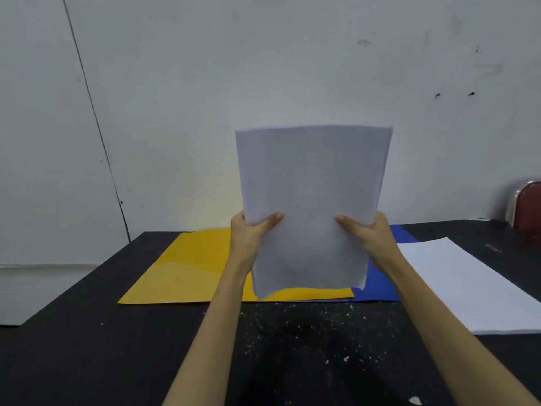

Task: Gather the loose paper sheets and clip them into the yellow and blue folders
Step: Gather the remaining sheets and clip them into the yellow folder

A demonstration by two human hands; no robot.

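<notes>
The left hand and right hand are gripping one stack of paper sheets upright above the table, fingers clamped on its side edges. Two folders are lying near the far edge: one yellow folder, one blue folder. One second paper stack is lying at the right edge.

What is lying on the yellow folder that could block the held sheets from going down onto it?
Nothing visible. Both hands, left hand and right hand, hold the sheets upright above the yellow folder, whose visible surface is bare. The part behind the sheets is hidden. The other paper lies to the right, off it.
</notes>
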